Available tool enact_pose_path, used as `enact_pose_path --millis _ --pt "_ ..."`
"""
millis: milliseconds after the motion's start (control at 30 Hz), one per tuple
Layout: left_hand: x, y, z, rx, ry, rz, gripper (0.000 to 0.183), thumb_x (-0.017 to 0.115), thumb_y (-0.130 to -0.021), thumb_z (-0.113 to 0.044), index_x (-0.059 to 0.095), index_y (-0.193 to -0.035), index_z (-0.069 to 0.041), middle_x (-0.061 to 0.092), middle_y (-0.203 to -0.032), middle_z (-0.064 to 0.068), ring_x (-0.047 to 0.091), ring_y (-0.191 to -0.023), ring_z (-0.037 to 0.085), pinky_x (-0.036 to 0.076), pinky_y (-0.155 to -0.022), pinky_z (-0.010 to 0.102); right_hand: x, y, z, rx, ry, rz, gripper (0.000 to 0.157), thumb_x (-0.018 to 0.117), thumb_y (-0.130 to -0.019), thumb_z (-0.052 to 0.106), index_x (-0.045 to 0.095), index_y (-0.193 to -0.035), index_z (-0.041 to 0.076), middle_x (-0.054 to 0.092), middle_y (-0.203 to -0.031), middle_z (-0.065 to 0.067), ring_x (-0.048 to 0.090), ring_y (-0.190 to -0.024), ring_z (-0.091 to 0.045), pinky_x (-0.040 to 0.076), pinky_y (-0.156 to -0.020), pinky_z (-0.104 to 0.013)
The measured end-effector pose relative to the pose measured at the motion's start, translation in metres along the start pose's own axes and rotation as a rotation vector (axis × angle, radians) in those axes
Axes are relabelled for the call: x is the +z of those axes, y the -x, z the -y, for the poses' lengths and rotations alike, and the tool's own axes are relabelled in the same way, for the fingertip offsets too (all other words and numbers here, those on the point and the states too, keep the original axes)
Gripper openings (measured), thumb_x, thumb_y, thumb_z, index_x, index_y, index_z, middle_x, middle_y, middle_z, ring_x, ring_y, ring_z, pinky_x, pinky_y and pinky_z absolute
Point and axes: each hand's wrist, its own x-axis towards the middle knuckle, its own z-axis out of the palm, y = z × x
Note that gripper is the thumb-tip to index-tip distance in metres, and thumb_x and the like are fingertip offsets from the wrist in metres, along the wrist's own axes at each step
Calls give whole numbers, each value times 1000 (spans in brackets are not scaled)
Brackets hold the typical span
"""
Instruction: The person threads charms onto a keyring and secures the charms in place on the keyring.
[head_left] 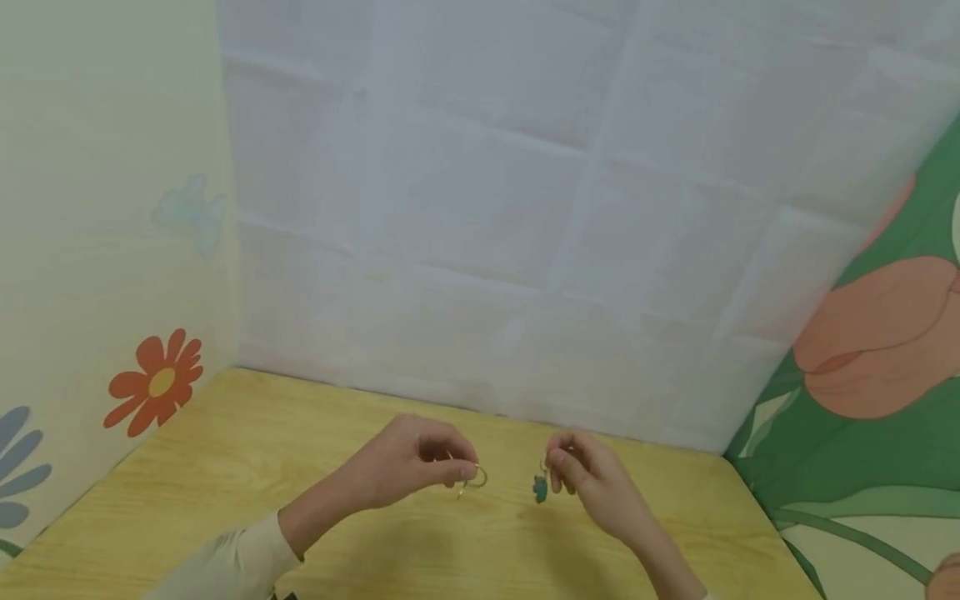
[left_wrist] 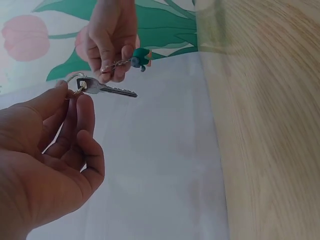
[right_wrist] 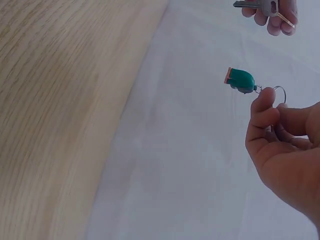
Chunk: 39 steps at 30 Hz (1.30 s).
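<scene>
My left hand pinches a metal ring between thumb and forefinger. From that ring hangs a silver key, its toothed blade pointing down toward the table in the head view. To the right, my right hand pinches a thin ring with a short chain. A small green figure charm with an orange end dangles from it. Both hands are held over the wooden table, with a gap between the key and the charm.
The wooden table has a light grain. Behind it stands a creased white sheet. A cream panel with a red flower borders the left, and a green panel with pink tulips the right.
</scene>
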Motion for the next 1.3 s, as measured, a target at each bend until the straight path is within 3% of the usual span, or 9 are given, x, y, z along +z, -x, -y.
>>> enact_pose_path --millis 200,367,600,733,967,1300 --pt "2 0 0 53 -11 45 14 69 -100 -33 73 -104 -21 71 -96 -5 67 -79 18 53 -64 32 1 0 8 -41 -67 8 15 51 -108 13 57 -107 -1 64 -86 -16 62 -69 -27 50 -59 -27" --pt "7 1 1 43 -39 55 11 61 -104 -33 66 -104 -23 69 -95 -5 68 -78 16 55 -63 32 3 2 12 -5 -165 29 16 57 -105 11 60 -108 -4 65 -94 -21 66 -77 -30 55 -65 -31" --pt "9 0 1 19 -54 13 6 62 -104 -25 66 -106 -21 71 -90 -7 68 -74 14 57 -67 32 5 3 13 56 -249 4 20 65 -101 11 63 -109 -7 67 -97 -24 71 -82 -30 59 -75 -42" --pt "8 0 0 -5 -80 -18 10 66 -101 -20 70 -111 -20 72 -93 -10 70 -81 13 57 -74 30 6 3 13 86 -284 -13 22 68 -99 10 64 -113 -6 66 -102 -26 71 -84 -30 58 -78 -43" --pt "4 1 -2 -29 -84 -44 21 69 -98 -11 71 -117 -19 73 -104 -5 70 -94 9 56 -81 28 10 4 12 91 -226 29 24 67 -99 5 66 -121 -6 69 -102 -20 71 -83 -33 58 -78 -45" --pt "4 1 -2 -29 -45 -98 11 70 -99 -23 78 -106 -22 73 -95 -7 71 -81 15 58 -73 35 19 1 19 112 -129 3 17 68 -100 10 67 -110 -4 73 -90 -13 71 -80 -33 59 -75 -41"
